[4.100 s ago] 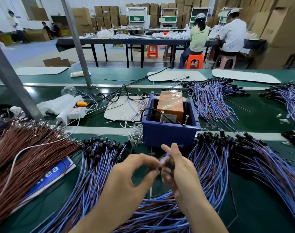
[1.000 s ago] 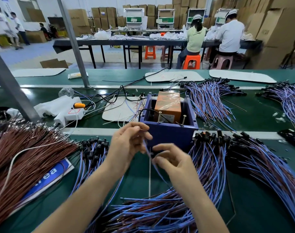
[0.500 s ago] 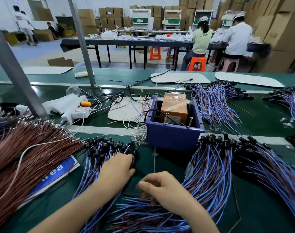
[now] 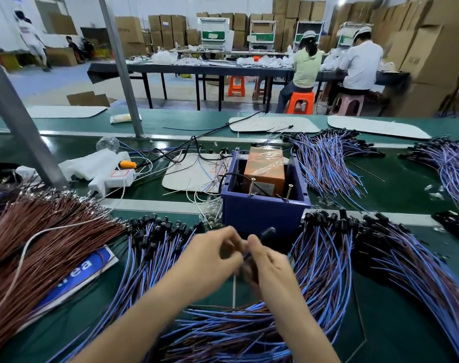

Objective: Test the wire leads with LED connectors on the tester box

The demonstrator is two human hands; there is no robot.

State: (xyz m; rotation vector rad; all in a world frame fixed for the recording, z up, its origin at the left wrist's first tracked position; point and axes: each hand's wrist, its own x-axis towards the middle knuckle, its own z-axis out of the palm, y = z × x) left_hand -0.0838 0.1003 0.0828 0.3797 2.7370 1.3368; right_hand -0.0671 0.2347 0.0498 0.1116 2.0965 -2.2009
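The tester box (image 4: 265, 213) is a blue plastic bin holding an orange block (image 4: 265, 169), with two metal pins standing at its front rim. Just in front of it my left hand (image 4: 210, 260) and my right hand (image 4: 270, 268) meet above the green table. Together they pinch one blue and brown wire lead (image 4: 245, 255); its black LED connector (image 4: 267, 233) sticks up, blurred, near the box's front wall. Piles of the same leads lie to the left (image 4: 149, 247), to the right (image 4: 325, 258) and under my wrists (image 4: 223, 334).
A fan of brown wires (image 4: 39, 237) covers the left side, over a blue and white card (image 4: 87, 268). More lead bundles lie behind the box (image 4: 325, 158) and at far right (image 4: 411, 268). A white power strip (image 4: 113, 179), loose cables and a slanted metal post (image 4: 16, 121) stand behind.
Half a second ago both hands were down on the lead piles. They have risen and come together in front of the box, now pinching a single lead.
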